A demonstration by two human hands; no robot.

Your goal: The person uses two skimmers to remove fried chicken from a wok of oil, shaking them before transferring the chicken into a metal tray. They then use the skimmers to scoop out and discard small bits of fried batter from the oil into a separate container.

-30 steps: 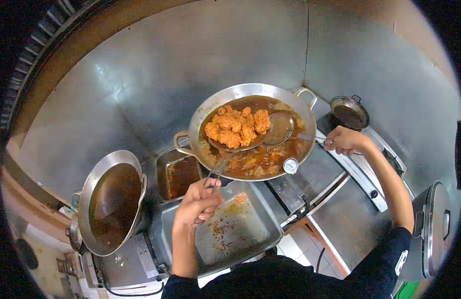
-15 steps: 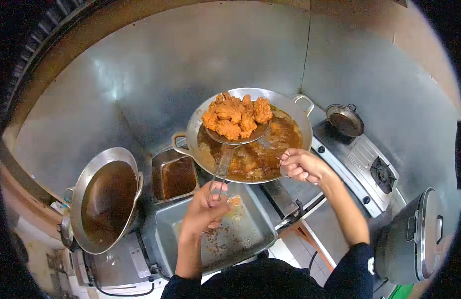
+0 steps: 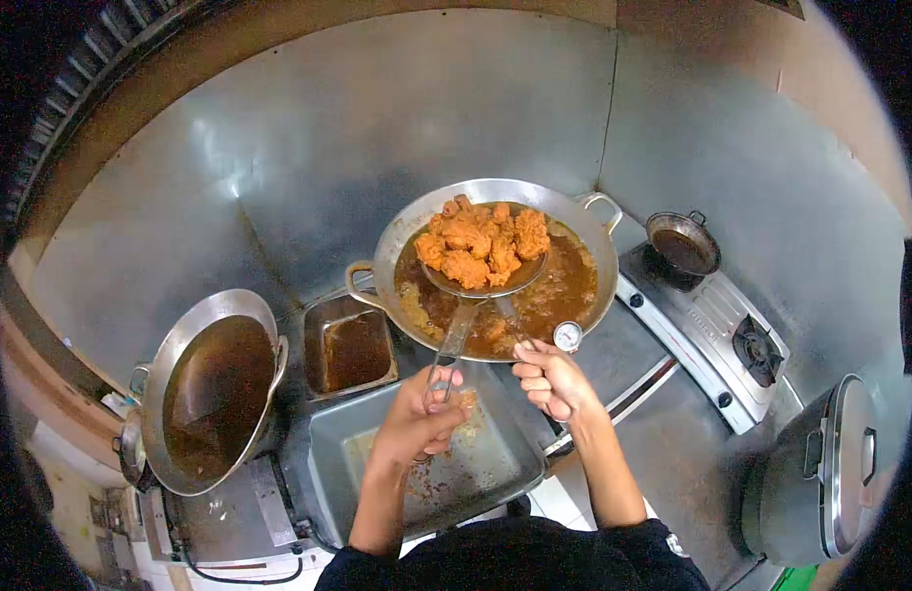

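Observation:
My left hand (image 3: 421, 419) is closed round the long handle of a skimmer (image 3: 457, 335). Its round, shallow bowl carries a heap of orange-brown fried chicken (image 3: 483, 241) above the hot oil (image 3: 574, 271) in a wide two-handled wok (image 3: 397, 236). My right hand (image 3: 554, 379) grips a second long-handled metal utensil (image 3: 512, 317), which slants up toward the skimmer's near edge; its far end is hidden there. Just beyond that hand, a round dial thermometer (image 3: 567, 337) sits at the wok's rim. Foam and small bits float on the oil.
A grey tub (image 3: 328, 443) with crumbs lies beneath my hands, beside a rectangular oil-stained pan (image 3: 316, 345). Another wok of dark oil (image 3: 162, 394) stands left. At right are a gas stove (image 3: 707, 335) with a small pan (image 3: 682, 241) and a lidded grey container (image 3: 796, 483).
My right hand has moved left, from near the wok's right rim to beside the skimmer handle. The skimmer and chicken have shifted slightly right and down in view.

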